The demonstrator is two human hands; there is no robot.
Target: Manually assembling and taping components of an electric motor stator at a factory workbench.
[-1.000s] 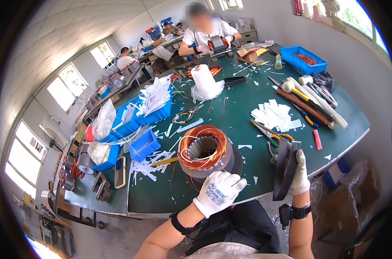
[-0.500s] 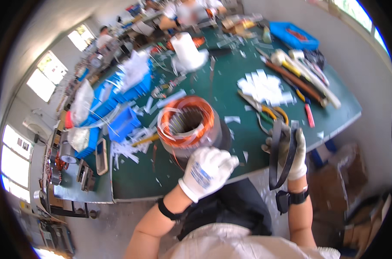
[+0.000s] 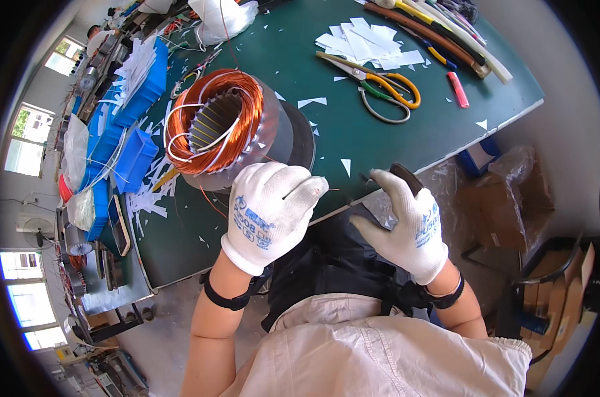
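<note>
A motor stator [image 3: 268, 135] with orange copper windings [image 3: 248, 109] and white ties around its bore stands at the table's near side. My left hand [image 3: 263, 212], in a white glove, is closed in a pinch just in front of it. A thin copper wire [image 3: 333, 190] pokes out past its fingertips. To the right, my gloved right hand [image 3: 409, 228] is raised at the table's edge with thumb and index finger apart. A black U-shaped strip [image 3: 405, 178] is held in it, mostly hidden behind the fingers.
Scissors [image 3: 379, 83] with yellow handles lie beside white paper strips [image 3: 366, 41]. A red marker [image 3: 457, 90] and several rods [image 3: 445, 33] are at the far right. Blue bins [image 3: 136, 159] line the left; paper scraps litter the green table [image 3: 300, 59].
My view has tilted down and nearer. The right hand has come left toward the left hand and turned its back upward, with the black strip. The left hand stays pinched by the stator.
</note>
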